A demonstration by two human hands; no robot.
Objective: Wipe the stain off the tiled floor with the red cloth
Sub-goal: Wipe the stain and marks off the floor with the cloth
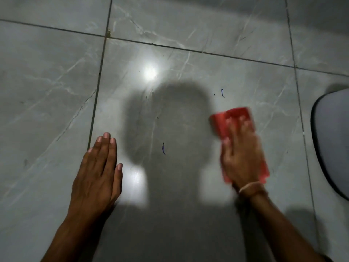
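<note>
My right hand [240, 157] presses flat on the folded red cloth [236, 118], which lies on the grey marbled floor tile [179, 59]; both are motion-blurred. A short blue ink mark [223, 93] sits just beyond the cloth's far edge, with a tiny dark dot [214, 94] beside it. A second blue mark [163, 149] lies on the same tile, between my two hands. My left hand [98, 173] rests flat on the floor at the lower left, fingers together, holding nothing.
Dark grout lines [96, 95] cross the floor around the big central tile. A rounded grey object with a dark rim [332, 140] juts in at the right edge. My head's shadow covers the tile's middle, and a bright light reflection [150, 72] glares above it.
</note>
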